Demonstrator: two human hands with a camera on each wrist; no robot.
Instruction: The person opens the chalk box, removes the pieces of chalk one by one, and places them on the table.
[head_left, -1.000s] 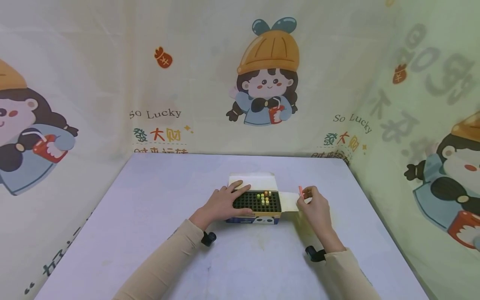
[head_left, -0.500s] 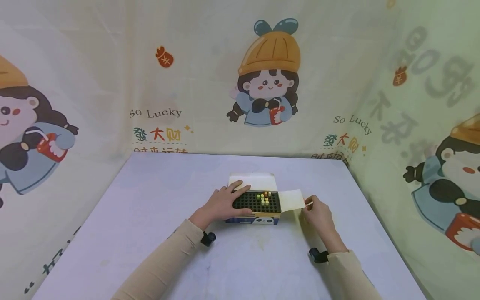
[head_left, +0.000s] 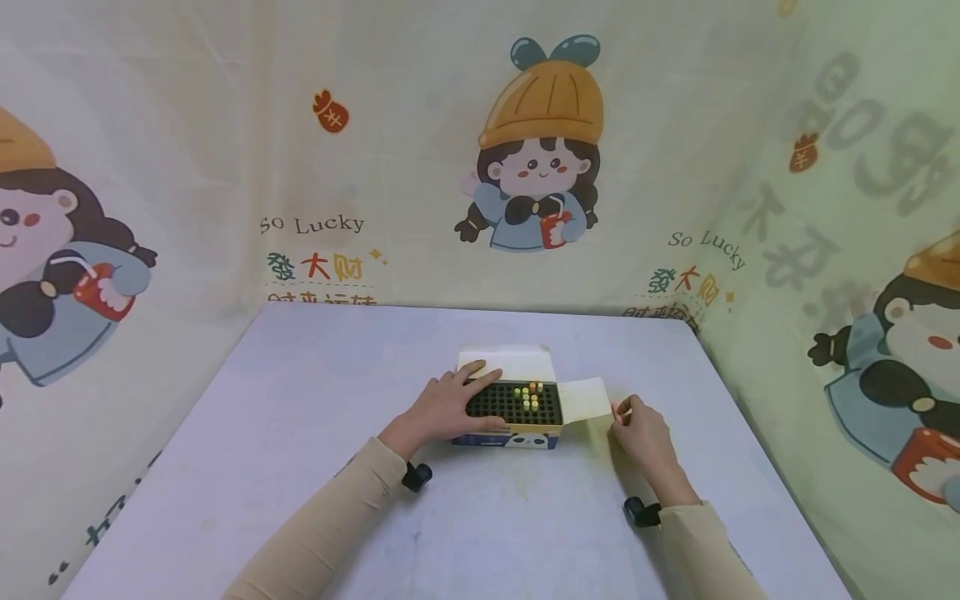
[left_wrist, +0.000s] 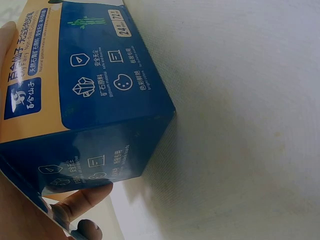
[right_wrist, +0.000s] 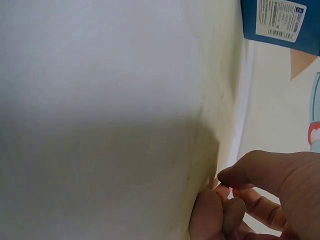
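My left hand (head_left: 444, 406) holds the left end of a chalk box (head_left: 531, 440), thumb along the front edge and fingers spread across the top. The box is blue and yellow with a panda print; its printed side (left_wrist: 107, 100) fills much of the left wrist view. Inside, a black holder (head_left: 502, 406) with rows of holes bears several yellow, green and orange chalk sticks (head_left: 530, 405). To the right, my right hand (head_left: 645, 432) pinches a pinkish chalk stick (right_wrist: 223, 190) between thumb and fingertips, mostly hidden by the fingers. That hand is just beyond the box's open side flap (head_left: 585, 400).
Behind the box its white lid flap (head_left: 504, 363) stands folded back. The box rests on a white table (head_left: 360, 358), enclosed by a printed cloth backdrop (head_left: 405, 167). Dark wrist cameras (head_left: 642, 512) sit below both hands.
My right hand has moved slightly right and down, away from over the side flap, and the chalk stick has tipped from upright. My left hand and the box have stayed put.
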